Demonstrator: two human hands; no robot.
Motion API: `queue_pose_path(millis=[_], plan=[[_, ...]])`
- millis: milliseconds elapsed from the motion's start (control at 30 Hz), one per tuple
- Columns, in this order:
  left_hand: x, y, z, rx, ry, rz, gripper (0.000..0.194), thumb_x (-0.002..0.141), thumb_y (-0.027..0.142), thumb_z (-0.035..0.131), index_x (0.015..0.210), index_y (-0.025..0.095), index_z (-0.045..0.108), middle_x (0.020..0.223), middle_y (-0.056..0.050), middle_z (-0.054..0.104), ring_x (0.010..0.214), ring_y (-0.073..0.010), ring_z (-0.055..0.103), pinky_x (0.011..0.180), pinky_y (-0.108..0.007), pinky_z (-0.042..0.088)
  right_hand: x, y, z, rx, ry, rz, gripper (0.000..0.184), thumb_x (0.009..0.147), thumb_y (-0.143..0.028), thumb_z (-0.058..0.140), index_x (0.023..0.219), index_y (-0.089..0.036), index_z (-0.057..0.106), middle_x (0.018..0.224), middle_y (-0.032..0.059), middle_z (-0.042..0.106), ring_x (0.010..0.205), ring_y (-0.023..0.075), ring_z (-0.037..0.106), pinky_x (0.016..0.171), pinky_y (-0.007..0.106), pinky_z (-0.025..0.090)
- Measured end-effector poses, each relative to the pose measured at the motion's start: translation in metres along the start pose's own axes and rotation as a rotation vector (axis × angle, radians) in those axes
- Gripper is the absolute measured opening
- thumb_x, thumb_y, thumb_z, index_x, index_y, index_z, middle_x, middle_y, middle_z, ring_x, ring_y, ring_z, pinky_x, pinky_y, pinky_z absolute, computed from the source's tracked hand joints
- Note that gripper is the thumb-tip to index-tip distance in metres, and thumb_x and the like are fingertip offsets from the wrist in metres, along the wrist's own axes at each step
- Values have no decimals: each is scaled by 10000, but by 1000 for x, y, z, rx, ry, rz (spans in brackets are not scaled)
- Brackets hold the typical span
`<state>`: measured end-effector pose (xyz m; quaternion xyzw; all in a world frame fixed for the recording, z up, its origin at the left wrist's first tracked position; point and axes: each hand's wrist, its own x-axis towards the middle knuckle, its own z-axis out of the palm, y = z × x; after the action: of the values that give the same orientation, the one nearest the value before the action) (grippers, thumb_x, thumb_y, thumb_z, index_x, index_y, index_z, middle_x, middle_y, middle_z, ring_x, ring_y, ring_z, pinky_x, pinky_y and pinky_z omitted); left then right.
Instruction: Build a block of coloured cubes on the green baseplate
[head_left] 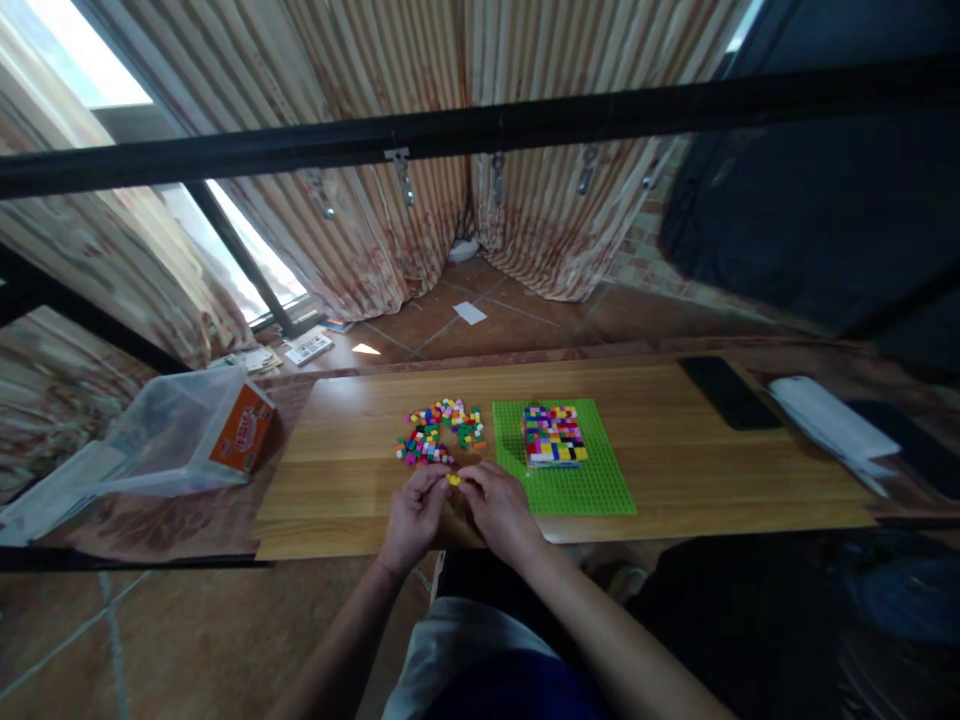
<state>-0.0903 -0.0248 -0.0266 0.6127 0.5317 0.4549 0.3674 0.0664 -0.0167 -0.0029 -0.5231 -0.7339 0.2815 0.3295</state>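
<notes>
Between the fingertips of both hands is a small yellow toy brick [454, 480], just above the near part of the wooden board. My left hand [418, 500] pinches it from the left, while my right hand [496, 502] grips it from the right; the fingers partly cover it. Beyond my hands lies a loose pile of small coloured bricks [439, 432]. To the right is a green baseplate [585, 498] with studs. On it stands a block built of multicoloured bricks [555, 436], several layers high.
A dark phone-like slab [729, 392] lies at the board's right end, with white papers [832, 425] beyond it. Left of the wooden board [330, 500] sits a clear plastic box [176, 430] with an orange label. A black bar [480, 128] crosses above, before the curtains.
</notes>
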Motion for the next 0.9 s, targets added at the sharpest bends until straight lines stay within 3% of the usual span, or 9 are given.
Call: queue_pose_path(millis=[133,300,433,600,900], plan=[[-1,0,0,37,-27,19,234,893,335,581,1067,195,653,1063,-63,715,1000,-195,673,918,-315,520,-7,7,-21,1,55,-9,163,905,-144,554,911,-216,699,887,37,699,855,184,647,787,302,487],[-1,-4,-1,13,-39,-4,302,910,365,559,1157,199,617,1030,-64,719,936,-189,685,872,-319,535,-6,39,-83,-67,337,3,192,936,-277,528,938,-248,717,954,48,707,926,204,655,842,343,504],[1,-7,-2,48,-32,-17,298,908,382,561,1129,195,634,924,-46,719,880,-181,683,827,-301,535,8,72,-123,-199,400,16,227,921,-330,533,931,-234,738,946,73,689,905,233,645,825,379,509],[2,-6,-2,67,-22,-19,287,905,392,558,1096,194,642,892,-40,720,851,-178,688,821,-299,538,25,95,-128,-272,324,4,208,892,-292,554,913,-234,753,944,76,660,917,235,621,848,391,499],[3,1,-1,89,-3,-13,265,892,389,566,1047,201,669,912,-47,730,848,-185,693,826,-307,550,37,94,-122,-108,331,71,118,805,-242,642,832,-227,756,933,45,632,877,180,625,831,336,495]])
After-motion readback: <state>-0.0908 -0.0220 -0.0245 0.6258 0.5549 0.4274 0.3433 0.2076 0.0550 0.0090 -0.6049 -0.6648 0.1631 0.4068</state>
